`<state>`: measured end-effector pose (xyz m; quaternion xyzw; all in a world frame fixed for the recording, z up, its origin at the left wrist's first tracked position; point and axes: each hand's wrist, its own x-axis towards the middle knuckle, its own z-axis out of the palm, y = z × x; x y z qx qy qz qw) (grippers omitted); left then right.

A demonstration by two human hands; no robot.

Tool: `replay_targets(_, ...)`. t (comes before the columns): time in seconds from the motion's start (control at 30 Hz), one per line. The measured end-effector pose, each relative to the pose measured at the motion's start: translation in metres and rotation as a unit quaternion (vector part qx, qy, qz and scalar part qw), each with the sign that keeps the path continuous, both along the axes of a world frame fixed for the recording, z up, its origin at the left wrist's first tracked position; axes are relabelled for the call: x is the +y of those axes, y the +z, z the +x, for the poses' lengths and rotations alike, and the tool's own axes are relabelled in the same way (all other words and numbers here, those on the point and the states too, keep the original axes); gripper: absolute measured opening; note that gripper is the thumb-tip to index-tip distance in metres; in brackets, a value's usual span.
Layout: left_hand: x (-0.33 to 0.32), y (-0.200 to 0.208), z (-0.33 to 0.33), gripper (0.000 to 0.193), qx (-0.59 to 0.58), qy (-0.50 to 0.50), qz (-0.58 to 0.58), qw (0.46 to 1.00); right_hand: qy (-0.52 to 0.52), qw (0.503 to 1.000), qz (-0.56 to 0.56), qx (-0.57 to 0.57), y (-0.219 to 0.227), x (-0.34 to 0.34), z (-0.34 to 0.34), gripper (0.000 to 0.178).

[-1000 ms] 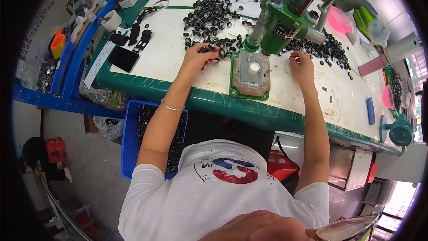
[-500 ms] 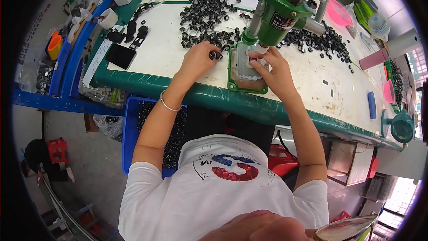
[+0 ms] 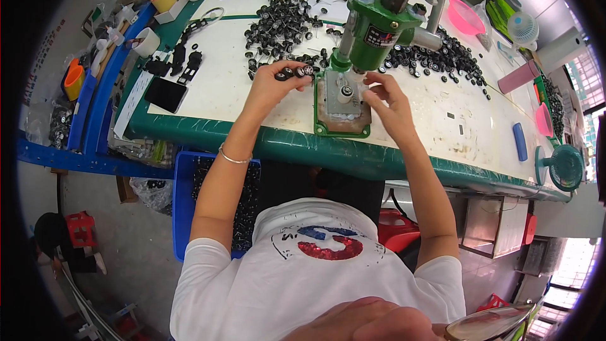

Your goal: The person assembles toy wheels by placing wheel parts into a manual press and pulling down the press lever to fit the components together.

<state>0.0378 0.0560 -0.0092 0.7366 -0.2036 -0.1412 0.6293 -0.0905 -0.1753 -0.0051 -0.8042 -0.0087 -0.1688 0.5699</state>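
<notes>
Several small black wheels with silvery hubs are lined up in the fingers of my left hand, which is closed on them just left of the press base. A green bench press stands in front of me, its base carrying a grey plate. On that plate, a single wheel sits on a pale round holder under the press head. Just right of the holder, my right hand is open, thumb and bent fingers apart, touching neither the wheel nor the holder.
Heaps of wheels, some on axles, lie behind my left hand and right of the press. A phone and black plastic parts lie at the left. A blue bin stands below the green table edge.
My right hand has let go of the wheel on the holder and moved off to the right. My left hand has risen slightly, showing a row of wheels in its fingers.
</notes>
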Motion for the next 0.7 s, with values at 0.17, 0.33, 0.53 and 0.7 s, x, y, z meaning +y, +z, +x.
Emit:
replay_targets(0.17,-0.018,0.014,-0.027,0.019,0.113,-0.047,-0.101,0.987,-0.042,0.997,0.069,0.001,0.016,-0.029,0.0,0.031)
replay_targets(0.33,-0.039,0.019,-0.037,0.01,0.145,-0.109,-0.137,0.974,-0.094,0.984,0.143,-0.05,0.051,-0.058,0.013,0.029)
replay_targets(0.53,-0.055,0.014,-0.04,0.016,0.201,-0.091,-0.208,0.953,-0.079,0.967,0.209,-0.122,0.114,-0.065,0.04,0.026)
replay_targets(0.7,-0.06,0.007,-0.044,0.019,0.221,-0.065,-0.251,0.94,-0.102,0.95,0.254,-0.153,0.182,-0.028,0.076,0.024)
